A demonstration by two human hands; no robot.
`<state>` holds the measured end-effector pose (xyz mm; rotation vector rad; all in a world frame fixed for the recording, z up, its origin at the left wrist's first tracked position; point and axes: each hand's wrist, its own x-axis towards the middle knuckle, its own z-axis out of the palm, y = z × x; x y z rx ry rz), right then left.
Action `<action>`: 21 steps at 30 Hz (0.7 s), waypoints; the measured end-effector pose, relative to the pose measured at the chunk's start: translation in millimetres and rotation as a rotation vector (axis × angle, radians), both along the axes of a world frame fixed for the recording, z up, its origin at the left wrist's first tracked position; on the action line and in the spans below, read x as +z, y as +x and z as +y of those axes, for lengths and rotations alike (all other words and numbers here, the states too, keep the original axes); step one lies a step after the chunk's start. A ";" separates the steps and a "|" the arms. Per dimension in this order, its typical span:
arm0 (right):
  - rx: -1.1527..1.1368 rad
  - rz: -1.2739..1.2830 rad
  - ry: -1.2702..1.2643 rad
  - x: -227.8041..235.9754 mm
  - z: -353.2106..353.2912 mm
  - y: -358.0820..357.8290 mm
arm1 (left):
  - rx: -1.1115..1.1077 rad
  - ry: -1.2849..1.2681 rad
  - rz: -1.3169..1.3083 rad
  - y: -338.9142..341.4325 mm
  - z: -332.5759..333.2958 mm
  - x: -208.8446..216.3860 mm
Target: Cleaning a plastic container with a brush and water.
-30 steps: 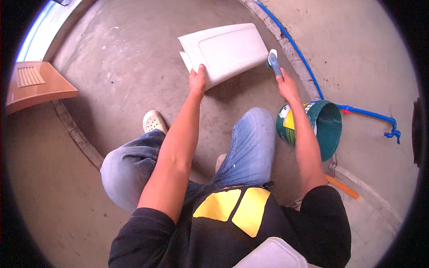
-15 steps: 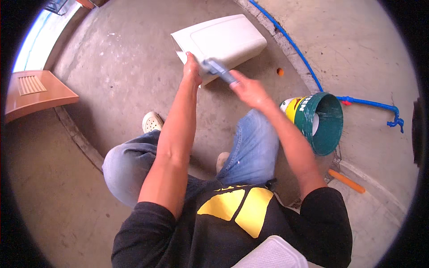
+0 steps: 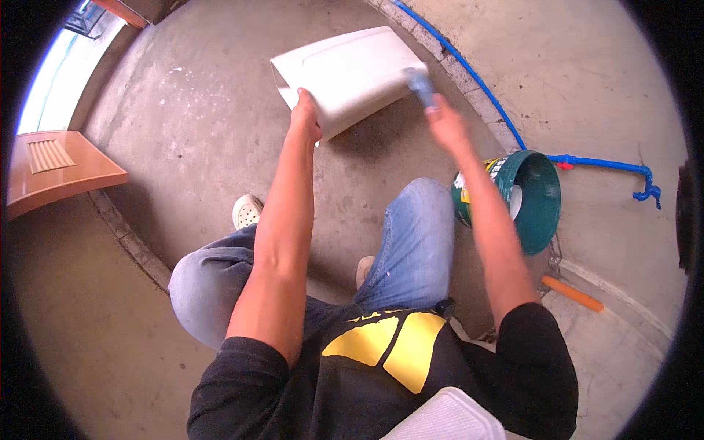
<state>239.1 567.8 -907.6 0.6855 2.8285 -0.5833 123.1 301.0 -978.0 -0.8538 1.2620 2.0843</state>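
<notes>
A white, box-like hollow plastic piece is tilted above the concrete floor, its open end toward the left. My left hand is closed on the near edge of that open end, thumb on the outer face; the other fingers are mostly hidden. In my right hand is a blue-grey handled tool that looks like a brush, smeared by motion. Its head is at the right end of the white piece; whether it touches cannot be told.
A green bucket lies tipped beside my right knee, with something white inside. Blue pipe runs along the right to a blue tap. An orange pipe sticks out nearby. At left is a brown louvred door.
My right hand has swept the brush-like tool right, from near my left hand to the white piece's right end. The white piece has shifted slightly left; my left hand keeps its hold.
</notes>
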 end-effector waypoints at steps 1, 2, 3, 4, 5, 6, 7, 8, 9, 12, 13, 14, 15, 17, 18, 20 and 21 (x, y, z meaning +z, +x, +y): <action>-0.043 0.067 0.128 -13.9 63.7 7.7 | -0.093 -0.021 0.023 -3.9 22.5 19.6; -0.126 0.082 0.067 -10.8 98.2 5.9 | -0.093 0.079 0.043 -18.8 24.9 33.3; -0.200 0.092 -0.003 -10.7 111.3 3.8 | -0.084 0.169 0.060 -35.9 22.0 44.2; -0.173 0.080 -0.038 -4.5 86.4 -2.2 | -0.069 0.332 0.120 -51.3 1.8 53.1; -0.266 0.109 -0.195 25.7 58.1 -0.9 | -0.091 0.322 0.063 -50.5 -6.3 88.0; -0.341 0.164 -0.357 51.8 31.5 -8.5 | -0.120 0.239 0.229 -60.7 -23.5 91.5; -0.313 0.189 -0.348 54.2 37.1 -7.8 | -0.159 0.185 0.289 -55.4 -10.7 93.6; -0.311 0.202 -0.351 53.1 24.4 -14.6 | -0.181 0.107 0.354 -50.1 -9.6 93.1; -0.222 0.208 -0.342 47.5 6.3 -23.5 | -0.113 0.045 0.336 -51.0 -6.8 72.4; 0.129 0.296 -0.091 26.1 -45.1 -30.8 | -0.006 -0.231 0.278 -34.0 16.7 42.5; 0.171 0.161 -0.134 36.0 -76.8 -31.1 | 0.006 -0.219 0.343 -24.8 11.2 31.2; 0.216 0.026 -0.175 56.1 -108.7 -28.0 | 0.020 -0.206 0.408 -15.2 3.2 18.1; 0.328 -0.035 -0.151 71.0 -136.1 -21.6 | 0.025 -0.230 0.475 -8.3 -14.9 2.0; 0.446 -0.071 -0.034 73.7 -132.1 -14.3 | 0.056 -0.193 0.430 2.2 -6.9 4.1; 0.441 -0.076 -0.026 67.6 -113.5 -16.1 | 0.092 -0.174 0.389 7.9 -5.5 5.9; 0.094 0.007 0.094 63.1 -50.1 -29.8 | 0.075 -0.286 0.386 13.1 6.9 28.8; -0.022 0.049 0.042 53.6 3.5 -35.8 | -0.018 -0.330 0.382 13.2 19.7 35.8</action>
